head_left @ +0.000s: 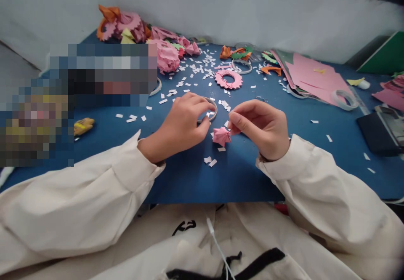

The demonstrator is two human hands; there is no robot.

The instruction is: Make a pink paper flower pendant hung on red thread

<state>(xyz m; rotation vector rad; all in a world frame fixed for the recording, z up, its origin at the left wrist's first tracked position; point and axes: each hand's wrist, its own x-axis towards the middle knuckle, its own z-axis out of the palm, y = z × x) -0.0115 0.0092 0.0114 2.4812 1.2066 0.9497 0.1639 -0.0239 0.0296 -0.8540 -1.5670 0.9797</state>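
Observation:
My left hand (186, 118) curls over a roll of tape (216, 110), its thumb and forefinger bent around the ring; the far part of the roll is hidden by the hand. Opposite it, my right hand (260, 126) pinches thumb against forefinger. What looks like a thin dark thread (230, 132) shows at those fingertips, though most of it is hidden. Just below and left of the pinch is a small pleated pink paper piece (221, 137), star-like in outline. White paper snippets (211, 161) lie close by on the blue table (214, 187).
Behind the hands lies a pink zigzag-edged paper ring (229, 79). Crumpled pink paper (166, 57) is heaped at the back left. Pink sheets (325, 80) and another tape roll (345, 100) sit right, beyond them a dark box-like object (378, 130). Part of the left side is pixelated.

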